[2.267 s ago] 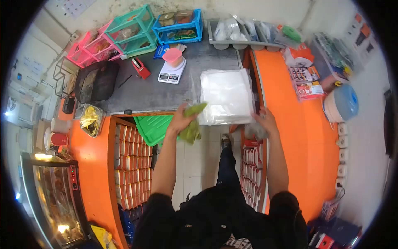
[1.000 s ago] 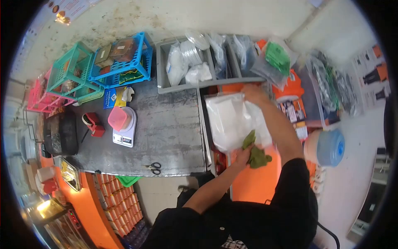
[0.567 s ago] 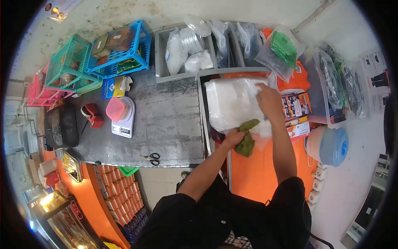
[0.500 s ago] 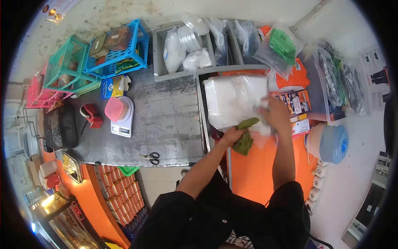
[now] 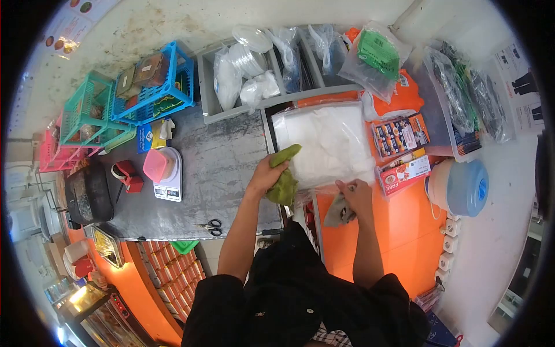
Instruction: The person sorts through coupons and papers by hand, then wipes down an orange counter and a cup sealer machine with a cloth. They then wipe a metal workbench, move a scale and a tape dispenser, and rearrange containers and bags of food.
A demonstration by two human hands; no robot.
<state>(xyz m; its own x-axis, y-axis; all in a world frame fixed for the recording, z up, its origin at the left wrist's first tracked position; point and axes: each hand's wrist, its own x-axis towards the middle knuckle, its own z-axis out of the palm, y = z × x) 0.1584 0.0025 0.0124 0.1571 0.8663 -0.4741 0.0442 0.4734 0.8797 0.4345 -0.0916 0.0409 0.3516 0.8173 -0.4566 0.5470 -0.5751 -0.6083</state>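
Observation:
My left hand [image 5: 265, 178] is closed around a crumpled olive-green cloth [image 5: 283, 188], which hangs past the right edge of the grey metal table. Pinched in the fingers of my right hand [image 5: 359, 198] is a smaller grey cloth [image 5: 337, 212], low over the orange counter [image 5: 352, 248]. Between and beyond the hands lies a flat stack of white plastic bags [image 5: 324, 139], its near edge close to my right fingertips.
Scissors [image 5: 211, 226] and a kitchen scale [image 5: 169, 186] bearing a pink container [image 5: 155, 166] rest on the metal table [image 5: 225, 168]. A grey divided bin [image 5: 217, 115] stands behind. Boxes [image 5: 399, 136] and a blue-lidded jug [image 5: 467, 194] are at right.
My left hand has moved left with the green cloth, away from the bags. The right hand has come down and left off the bags, and the grey cloth now shows clearly in it.

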